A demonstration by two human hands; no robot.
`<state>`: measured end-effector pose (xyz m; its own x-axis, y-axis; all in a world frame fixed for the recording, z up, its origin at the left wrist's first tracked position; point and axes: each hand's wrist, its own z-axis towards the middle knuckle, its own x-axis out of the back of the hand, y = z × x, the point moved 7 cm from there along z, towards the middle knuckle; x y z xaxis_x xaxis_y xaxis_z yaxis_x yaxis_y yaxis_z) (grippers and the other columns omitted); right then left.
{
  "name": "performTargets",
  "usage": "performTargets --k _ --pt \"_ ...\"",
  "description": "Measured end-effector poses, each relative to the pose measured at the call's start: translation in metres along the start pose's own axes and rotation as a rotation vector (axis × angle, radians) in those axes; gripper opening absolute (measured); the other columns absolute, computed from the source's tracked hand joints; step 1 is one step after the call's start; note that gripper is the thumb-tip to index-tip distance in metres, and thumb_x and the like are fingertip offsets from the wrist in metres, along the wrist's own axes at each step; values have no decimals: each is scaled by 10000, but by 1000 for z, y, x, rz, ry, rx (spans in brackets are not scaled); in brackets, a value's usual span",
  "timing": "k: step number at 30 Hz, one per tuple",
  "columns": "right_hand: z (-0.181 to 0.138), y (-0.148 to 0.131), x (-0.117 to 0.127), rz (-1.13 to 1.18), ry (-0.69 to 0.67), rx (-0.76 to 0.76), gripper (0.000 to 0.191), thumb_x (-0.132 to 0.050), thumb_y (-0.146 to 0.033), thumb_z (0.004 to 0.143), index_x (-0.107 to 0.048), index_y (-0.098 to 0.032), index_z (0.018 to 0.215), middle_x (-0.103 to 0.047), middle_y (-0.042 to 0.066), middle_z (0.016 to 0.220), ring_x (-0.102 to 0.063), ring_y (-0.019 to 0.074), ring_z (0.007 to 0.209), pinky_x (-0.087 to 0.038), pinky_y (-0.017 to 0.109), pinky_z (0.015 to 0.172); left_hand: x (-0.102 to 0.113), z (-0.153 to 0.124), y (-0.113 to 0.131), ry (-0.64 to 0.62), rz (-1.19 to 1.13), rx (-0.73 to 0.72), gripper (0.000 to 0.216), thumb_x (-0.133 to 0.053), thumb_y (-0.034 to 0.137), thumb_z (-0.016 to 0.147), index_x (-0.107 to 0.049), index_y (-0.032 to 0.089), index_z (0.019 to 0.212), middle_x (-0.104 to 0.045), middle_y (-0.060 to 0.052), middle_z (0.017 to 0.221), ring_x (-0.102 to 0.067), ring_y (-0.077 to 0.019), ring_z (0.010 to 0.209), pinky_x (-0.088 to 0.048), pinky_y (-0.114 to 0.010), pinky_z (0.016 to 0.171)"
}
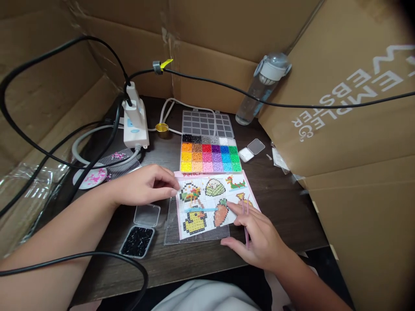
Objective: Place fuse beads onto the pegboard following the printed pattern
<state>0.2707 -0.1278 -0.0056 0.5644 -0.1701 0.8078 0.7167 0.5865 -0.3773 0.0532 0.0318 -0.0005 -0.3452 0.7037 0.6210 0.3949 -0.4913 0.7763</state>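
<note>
A pattern sheet (210, 230) printed with pixel pictures, including a duck, a carrot and a dragon, lies on the table. On its upper left is a clear pegboard (201, 199) bearing a small multicoloured bead figure with a light-blue line. My left hand (147, 185) has its thumb and index finger closed at the left edge of this board. Between the fingers of my right hand (256, 231), resting over the sheet's lower right, are pink tweezers (246, 233). A second clear pegboard (171, 231) sticks out from under the sheet.
Behind the sheet stands an open bead case (207, 123) with many colours. Black beads (138, 242) fill a small box at front left; a box of white beads (246, 154) is at right. A power strip (136, 134), loose black cables (210, 80) and a water bottle (262, 86) stand farther back.
</note>
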Motion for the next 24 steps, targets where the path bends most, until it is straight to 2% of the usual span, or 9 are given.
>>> performTargets --k 5,12,18,24 --pt "0 -8 2 23 27 130 218 -750 -264 908 -537 -220 921 -761 234 1211 -773 309 1084 -648 476 938 0 -1 0 -8 21 14 281 -622 377 900 -800 167 954 -766 -58 890 -691 -172 759 -525 -251 685" --pt "-6 -10 3 35 30 153 209 -759 -206 894 -553 -230 912 -722 220 1300 -757 309 1124 -666 448 904 -3 0 -2 -20 5 50 290 -619 385 892 -795 159 943 -768 -65 887 -689 -181 759 -504 -260 669" --pt "-10 -6 4 58 58 137 253 -802 -189 849 -570 -221 945 -738 236 1259 -758 332 1113 -676 433 889 -5 -1 -4 -29 -12 48 312 -612 395 901 -796 151 966 -772 -75 883 -682 -183 765 -505 -277 696" --pt "-12 -8 4 56 66 155 243 -793 -170 850 -570 -241 915 -718 196 1312 -756 312 1116 -683 419 886 -5 -2 -6 -18 -50 58 298 -643 397 882 -804 158 955 -779 -73 867 -685 -190 754 -501 -284 693"
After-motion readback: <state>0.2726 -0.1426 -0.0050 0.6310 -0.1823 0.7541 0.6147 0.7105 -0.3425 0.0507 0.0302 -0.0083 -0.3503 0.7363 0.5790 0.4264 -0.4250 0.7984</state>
